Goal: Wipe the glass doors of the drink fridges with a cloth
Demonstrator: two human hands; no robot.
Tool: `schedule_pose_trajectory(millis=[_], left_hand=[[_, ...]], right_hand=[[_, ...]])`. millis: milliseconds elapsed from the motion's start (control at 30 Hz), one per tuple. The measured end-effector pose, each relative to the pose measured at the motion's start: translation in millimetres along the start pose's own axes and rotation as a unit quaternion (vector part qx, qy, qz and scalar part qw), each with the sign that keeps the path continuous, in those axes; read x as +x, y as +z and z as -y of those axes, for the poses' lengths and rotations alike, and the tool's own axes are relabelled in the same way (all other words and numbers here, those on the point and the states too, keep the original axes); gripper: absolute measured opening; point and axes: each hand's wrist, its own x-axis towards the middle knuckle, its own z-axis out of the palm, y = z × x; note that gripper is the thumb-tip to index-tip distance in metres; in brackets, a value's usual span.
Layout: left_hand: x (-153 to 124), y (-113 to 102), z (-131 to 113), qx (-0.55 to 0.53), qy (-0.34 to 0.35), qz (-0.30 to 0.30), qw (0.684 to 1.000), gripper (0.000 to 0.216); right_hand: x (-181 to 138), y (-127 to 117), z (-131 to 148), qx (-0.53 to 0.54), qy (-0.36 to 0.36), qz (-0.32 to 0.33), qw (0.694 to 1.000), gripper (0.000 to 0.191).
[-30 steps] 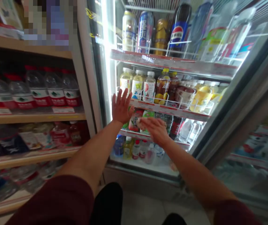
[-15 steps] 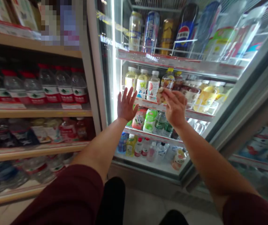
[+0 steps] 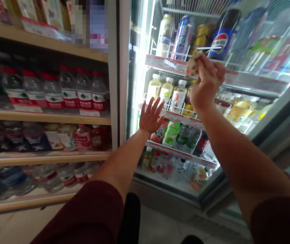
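Observation:
My left hand is open with fingers spread, held against the front of the second cooler shelf near the pale juice bottles. My right hand is raised to the top cooler shelf and pinches a small crumpled cloth against its red price strip. Just behind it stand cans and a Pepsi bottle.
The open glass cooler door slants down on the right. Wooden store shelves on the left carry rows of red-capped water bottles. Lower cooler shelves hold green-label bottles and small drinks. Pale floor lies below.
My right hand has risen with the cloth from the lower shelf, past the second shelf, up to the top shelf's edge. My left hand stays spread at the second shelf. The view shifted left.

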Motion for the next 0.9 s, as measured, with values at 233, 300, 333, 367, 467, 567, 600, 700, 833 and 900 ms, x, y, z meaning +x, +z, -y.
schedule_pose_trajectory(millis=[233, 300, 333, 367, 467, 567, 600, 700, 833, 900], left_hand=[[-2.2, 2.9, 1.7, 0.014, 0.019, -0.033, 0.999, 0.061], [-2.1, 2.0, 2.3, 0.007, 0.013, -0.021, 1.0, 0.06], [-2.0, 1.4, 2.5, 0.004, 0.012, -0.018, 1.0, 0.061], [-1.8, 0.9, 2.6, 0.001, 0.011, -0.017, 1.0, 0.061], [-1.3, 0.3, 2.8, 0.0, 0.021, -0.036, 0.999, 0.061], [-1.3, 0.7, 3.2, 0.015, 0.034, -0.058, 0.998, 0.06], [-1.4, 0.9, 3.5, 0.019, 0.036, -0.06, 0.997, 0.06], [-1.4, 1.6, 4.8, 0.022, 0.037, -0.058, 0.997, 0.062], [-0.7, 3.4, 6.5, 0.015, 0.042, -0.061, 0.997, 0.064], [-0.3, 4.3, 6.9, 0.009, 0.038, -0.062, 0.997, 0.064]], right_hand=[[2.5, -1.3, 39.2, 0.044, -0.094, 0.139, 0.985, 0.052], [41.2, -7.3, 28.7, 0.033, -0.023, 0.106, 0.994, 0.053], [60.0, -9.7, 22.0, 0.024, 0.025, 0.078, 0.996, 0.049], [74.3, -11.1, 16.0, 0.016, 0.059, 0.052, 0.997, 0.047], [74.5, -8.6, 10.5, 0.004, 0.038, 0.042, 0.998, 0.045], [33.2, -2.0, 17.6, 0.011, -0.124, 0.141, 0.982, 0.045], [22.7, -1.8, 17.6, 0.016, -0.169, 0.171, 0.97, 0.044], [24.5, -14.7, -3.5, 0.017, -0.196, 0.189, 0.962, 0.041], [52.9, -49.6, -63.9, -0.021, -0.045, 0.071, 0.996, 0.044], [32.4, -62.3, -82.2, -0.031, 0.003, 0.013, 0.999, 0.047]])
